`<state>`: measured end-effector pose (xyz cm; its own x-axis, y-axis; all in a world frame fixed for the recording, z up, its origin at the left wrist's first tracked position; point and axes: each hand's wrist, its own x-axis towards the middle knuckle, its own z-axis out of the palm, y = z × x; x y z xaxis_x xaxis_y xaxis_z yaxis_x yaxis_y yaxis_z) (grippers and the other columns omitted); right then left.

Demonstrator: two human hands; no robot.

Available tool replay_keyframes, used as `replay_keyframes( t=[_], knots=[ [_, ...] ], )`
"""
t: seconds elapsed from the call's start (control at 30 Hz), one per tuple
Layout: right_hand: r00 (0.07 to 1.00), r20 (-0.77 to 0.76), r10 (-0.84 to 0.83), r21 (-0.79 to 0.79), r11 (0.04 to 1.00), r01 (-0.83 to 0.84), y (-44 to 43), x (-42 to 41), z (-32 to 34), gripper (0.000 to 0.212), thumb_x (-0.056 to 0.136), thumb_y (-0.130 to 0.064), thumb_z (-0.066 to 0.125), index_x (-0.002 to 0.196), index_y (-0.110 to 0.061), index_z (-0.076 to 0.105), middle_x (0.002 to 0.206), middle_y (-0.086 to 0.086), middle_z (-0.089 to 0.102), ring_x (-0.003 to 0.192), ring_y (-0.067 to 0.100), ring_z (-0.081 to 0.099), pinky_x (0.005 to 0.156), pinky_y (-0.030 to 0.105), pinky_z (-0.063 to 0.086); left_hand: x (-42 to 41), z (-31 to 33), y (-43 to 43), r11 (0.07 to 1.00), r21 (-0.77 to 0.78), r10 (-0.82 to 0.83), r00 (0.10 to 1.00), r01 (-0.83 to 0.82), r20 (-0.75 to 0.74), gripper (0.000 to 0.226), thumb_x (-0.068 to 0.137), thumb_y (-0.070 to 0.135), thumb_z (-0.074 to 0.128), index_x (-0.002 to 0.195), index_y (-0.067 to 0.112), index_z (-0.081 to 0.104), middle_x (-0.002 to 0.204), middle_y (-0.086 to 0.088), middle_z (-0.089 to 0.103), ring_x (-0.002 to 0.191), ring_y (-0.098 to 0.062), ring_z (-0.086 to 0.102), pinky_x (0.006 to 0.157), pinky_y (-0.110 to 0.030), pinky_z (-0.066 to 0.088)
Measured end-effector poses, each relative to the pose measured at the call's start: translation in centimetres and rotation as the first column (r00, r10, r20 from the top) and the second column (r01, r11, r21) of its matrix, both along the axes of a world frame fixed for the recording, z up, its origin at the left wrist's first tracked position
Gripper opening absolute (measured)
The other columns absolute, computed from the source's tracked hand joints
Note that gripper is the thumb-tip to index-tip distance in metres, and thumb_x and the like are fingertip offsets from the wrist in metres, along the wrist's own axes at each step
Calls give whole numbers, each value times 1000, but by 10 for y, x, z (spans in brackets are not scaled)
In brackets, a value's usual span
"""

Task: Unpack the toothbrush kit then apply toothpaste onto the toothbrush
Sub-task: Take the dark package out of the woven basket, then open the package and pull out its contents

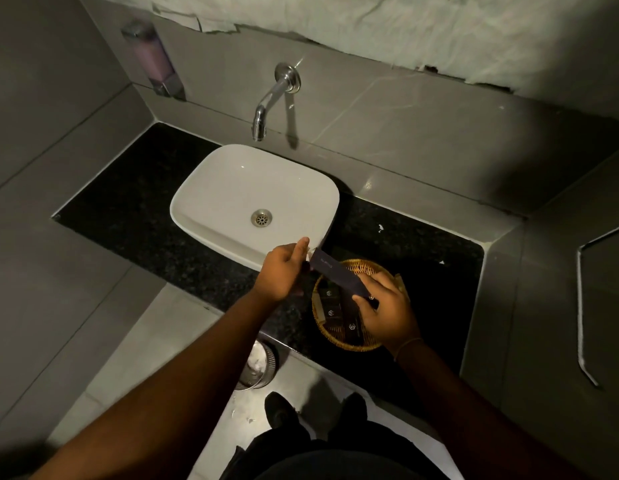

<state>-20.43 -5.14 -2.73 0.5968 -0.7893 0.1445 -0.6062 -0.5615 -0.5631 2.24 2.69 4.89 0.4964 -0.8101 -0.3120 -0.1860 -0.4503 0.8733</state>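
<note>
A long dark toothbrush kit box [337,276] with small pale lettering is held slantwise above a woven basket [339,342]. My right hand [387,308] grips its lower right end. My left hand [284,271] is closed at its upper left end, thumb raised near the basin's front rim. The toothbrush and toothpaste are not visible. Inside the basket lie several small dark boxes [330,311] with pale logos.
A white basin [211,188] stands on a black granite counter [128,202], with a chrome wall spout [266,105] above it. A soap dispenser [154,60] hangs on the left wall. A steel bin [258,367] stands on the floor below the counter.
</note>
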Motion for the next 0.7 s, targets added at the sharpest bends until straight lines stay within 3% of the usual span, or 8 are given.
replay_keyframes(
  t=[0.07,0.17,0.23,0.3,0.37,0.47,0.6,0.7],
  knots=[
    [996,92,1,149,989,-14,5,4,10,33,91,-25,76,124,-22,73,114,-14,67,108,0,60,114,12,32,-6,3,2,999,17,32,936,-28,-352,67,109,64,33,110,9,72,91,-4,76,74,-19,75,63,-27,59],
    [965,262,-25,526,842,-121,17,21,31,42,88,-12,81,120,-37,69,108,-27,67,107,-15,67,91,2,48,-19,-4,2,993,-8,-107,892,115,-439,60,104,67,46,146,26,61,134,6,73,124,-11,69,102,-30,54],
    [949,311,-61,640,751,-161,20,29,40,32,87,-11,83,110,-32,78,102,-16,79,99,-5,75,86,13,58,-29,-8,3,989,-68,-144,917,128,-371,45,108,47,57,141,18,63,121,1,76,116,-9,71,101,-31,55],
    [931,318,-180,717,688,-112,13,28,55,5,90,-32,80,88,-34,84,86,-5,84,79,7,80,71,21,63,-35,-9,5,985,-110,-150,970,131,-192,33,109,39,57,130,15,66,100,-1,76,89,-3,72,84,-34,58],
    [895,285,-345,787,617,-12,-3,23,65,40,83,-67,71,89,-29,81,85,1,83,72,13,80,65,26,64,-35,-3,8,964,-115,-245,968,238,-48,33,107,43,60,132,22,67,93,5,77,74,3,70,71,-30,58],
    [903,206,-376,887,462,-10,-21,23,71,64,69,-90,62,96,-34,80,95,-3,83,78,16,82,60,34,64,-32,15,10,840,72,-539,811,538,228,57,103,50,64,156,36,51,115,5,79,102,-10,76,87,-32,60],
    [813,112,-572,975,220,21,-22,29,52,32,88,-53,74,96,-21,79,96,7,81,74,17,75,52,26,56,-30,39,2,697,326,-716,593,638,369,75,98,37,72,165,36,38,128,-9,63,115,-26,68,101,-43,56],
    [683,-7,-730,998,-47,-40,-17,24,36,18,92,-33,74,96,-16,73,83,6,73,50,9,64,41,19,47,-28,57,3,717,148,-697,706,681,125,81,96,18,75,167,26,37,144,-9,59,128,-26,65,108,-46,57]
  ],
)
